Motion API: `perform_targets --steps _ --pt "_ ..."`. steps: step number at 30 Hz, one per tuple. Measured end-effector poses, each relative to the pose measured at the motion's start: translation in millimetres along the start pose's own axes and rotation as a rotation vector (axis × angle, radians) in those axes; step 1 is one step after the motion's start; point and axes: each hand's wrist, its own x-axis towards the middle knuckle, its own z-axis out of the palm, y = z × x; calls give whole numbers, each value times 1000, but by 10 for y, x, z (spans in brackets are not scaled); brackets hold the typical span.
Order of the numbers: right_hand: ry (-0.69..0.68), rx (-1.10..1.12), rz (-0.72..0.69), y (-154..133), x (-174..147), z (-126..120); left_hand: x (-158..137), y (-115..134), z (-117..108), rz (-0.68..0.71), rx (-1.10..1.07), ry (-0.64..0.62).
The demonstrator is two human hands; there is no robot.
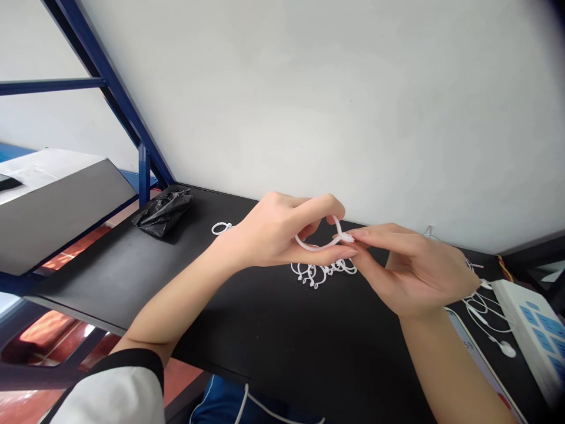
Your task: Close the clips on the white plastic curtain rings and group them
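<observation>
Head view: left fingers (326, 255) and right fingers (382, 237) pinch a white ring (315, 248), black tabletop (282, 330) spreading toward the near edge (192, 365).

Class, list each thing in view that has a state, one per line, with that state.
Held white ring: raised
Left hand: curled, holding the ring
Right hand: pinching at the ring's end
Loose rings: lying clustered
Plastic bag: crumpled
Phone: partly hidden, screen on
Earphones: cord loosely looped

- Two hands: left hand (280, 228), right hand (419, 271)
- One held ring (314, 248)
- One lone ring (216, 228)
- One ring pile (312, 273), too tangled to count
- One black bag (163, 213)
- One desk (304, 347)
- One phone (470, 346)
- One earbud (507, 349) in view
</observation>
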Motion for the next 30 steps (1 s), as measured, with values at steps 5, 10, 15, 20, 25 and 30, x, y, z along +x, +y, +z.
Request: perform_targets --steps 5,10,15,20,25,30 --pt "-5 12 -11 -3 0 -6 8 6 4 24 -14 20" --pt "-7 16 -11 -17 19 -21 15 8 0 14 -25 24" --pt "-16 8 -13 -29 16 -25 11 1 15 29 -35 29" --pt "-42 18 8 13 9 -54 26 -44 -122 2 52 -34" --pt "-266 -51 274 193 -55 -43 13 -319 -328 -402 333 -373" --pt "-730 67 710 441 -269 115 -122 -731 -217 -902 398 -960"
